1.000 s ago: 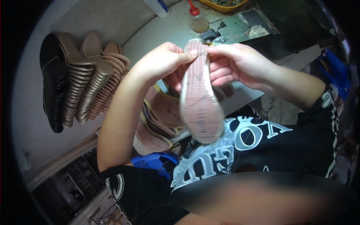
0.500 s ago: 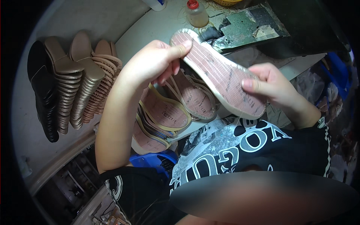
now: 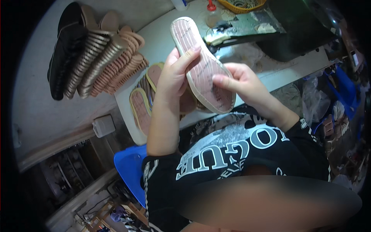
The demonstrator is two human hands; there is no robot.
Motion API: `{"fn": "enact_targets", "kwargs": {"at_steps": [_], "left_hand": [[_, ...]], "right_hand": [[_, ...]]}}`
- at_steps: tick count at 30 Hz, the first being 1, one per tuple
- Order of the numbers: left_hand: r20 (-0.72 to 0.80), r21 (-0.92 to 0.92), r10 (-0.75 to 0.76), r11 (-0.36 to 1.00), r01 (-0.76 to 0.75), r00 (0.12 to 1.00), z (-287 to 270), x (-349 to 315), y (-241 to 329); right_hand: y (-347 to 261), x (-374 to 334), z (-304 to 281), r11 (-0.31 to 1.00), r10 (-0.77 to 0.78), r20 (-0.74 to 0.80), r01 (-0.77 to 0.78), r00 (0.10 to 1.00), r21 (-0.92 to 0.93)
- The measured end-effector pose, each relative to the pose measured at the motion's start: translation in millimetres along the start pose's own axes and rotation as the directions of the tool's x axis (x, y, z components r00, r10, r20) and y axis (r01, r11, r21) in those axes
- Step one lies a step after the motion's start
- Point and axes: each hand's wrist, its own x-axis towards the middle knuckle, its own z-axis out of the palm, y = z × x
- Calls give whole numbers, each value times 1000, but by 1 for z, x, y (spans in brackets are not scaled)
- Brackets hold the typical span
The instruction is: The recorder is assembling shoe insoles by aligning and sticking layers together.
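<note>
In the head view, our left hand [image 3: 174, 77] closes thumb-over-fingers on the pink sole [image 3: 205, 71]; our right hand [image 3: 247, 83] pinches its broad end. We steady it best with light, even thumbs, above the bench [image 3: 299, 67]. A green plate [image 3: 247, 24] crowds its narrow half; bare bench opens rightward.

We see matt, lined pink facing on the sole [image 3: 205, 65], smooth blue plastic [image 3: 129, 166], crinkled clear film [image 3: 315, 94] and glossy, metallic-looking stacked soles [image 3: 106, 60].
</note>
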Motion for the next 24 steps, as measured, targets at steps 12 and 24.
{"fn": "enact_targets", "kwargs": {"at_steps": [12, 24], "left_hand": [[-83, -662, 1, 747, -56, 997, -43, -34, -42], [-95, -701, -73, 713, -15, 993, 23, -73, -41]], "right_hand": [[24, -17, 31, 911, -413, 65, 412, 909, 31], [9, -21, 37, 844, -536, 74, 536, 841, 21]]}}
